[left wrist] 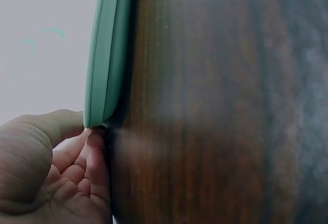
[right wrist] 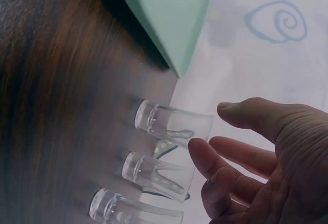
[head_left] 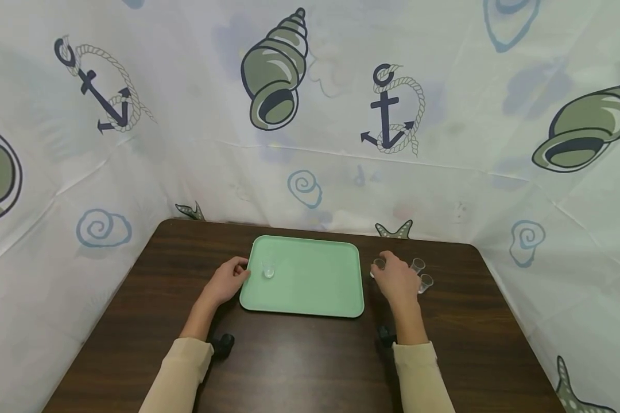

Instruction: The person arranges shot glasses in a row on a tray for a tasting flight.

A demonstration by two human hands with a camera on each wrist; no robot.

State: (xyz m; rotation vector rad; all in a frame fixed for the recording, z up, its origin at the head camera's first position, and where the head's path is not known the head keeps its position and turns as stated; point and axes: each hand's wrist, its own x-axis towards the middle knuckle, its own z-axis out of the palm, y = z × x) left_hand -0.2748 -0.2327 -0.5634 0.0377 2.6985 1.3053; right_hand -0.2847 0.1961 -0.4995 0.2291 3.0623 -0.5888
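A light green tray point(head_left: 315, 281) lies on the table with one small clear shot glass point(head_left: 268, 272) standing near its left end. At the tray's left edge, my left hand point(head_left: 228, 281) pinches the rim; in the left wrist view the thumb point(left wrist: 64, 124) is on the rim and the fingers curl beneath. My right hand point(head_left: 399, 282) is right of the tray, thumb and fingers spread about the top of a clear shot glass point(right wrist: 171, 121), with no firm hold visible. Two more shot glasses, one point(right wrist: 159, 175) and another point(right wrist: 136, 211), stand close by that hand.
The dark wooden table point(head_left: 299, 361) runs up to a pale curtain point(head_left: 330, 189) printed with shells and anchors, which hangs behind and along both sides. Both forearms reach in from the front edge, with dark wrist cameras beneath the sleeves.
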